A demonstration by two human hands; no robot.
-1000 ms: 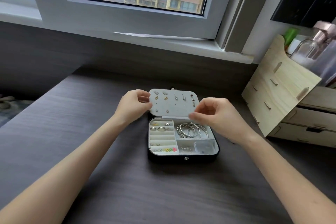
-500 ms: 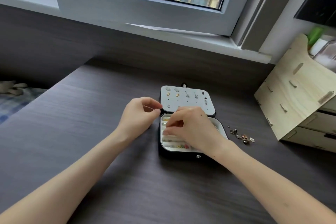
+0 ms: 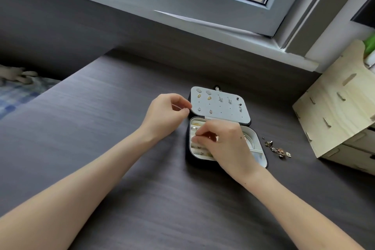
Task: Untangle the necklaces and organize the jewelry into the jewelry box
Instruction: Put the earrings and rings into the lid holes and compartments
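The black jewelry box (image 3: 257, 138) lies open on the dark table, its white compartments partly hidden under my right hand (image 3: 227, 144). That hand hovers low over the left ring rolls, and its curled fingertips pinch a small piece I cannot identify. The grey lid panel (image 3: 221, 110) lies folded back, studded with several earrings. My left hand (image 3: 165, 116) sits just left of it, thumb and forefinger pinching the panel's left edge. A silver bangle (image 3: 249, 140) peeks out in the right compartment. A small heap of loose jewelry (image 3: 277, 149) lies to the right of the box.
A pale wooden drawer organizer (image 3: 336, 115) stands at the right table edge, close to the loose heap. A window sill (image 3: 233, 32) runs behind the table. A checked blanket (image 3: 18, 93) lies beyond the table's left edge.
My right hand dropped from above the box into its left compartments. The camera swung left and down, bringing the loose jewelry heap into view. My left hand stayed at the lid's edge.
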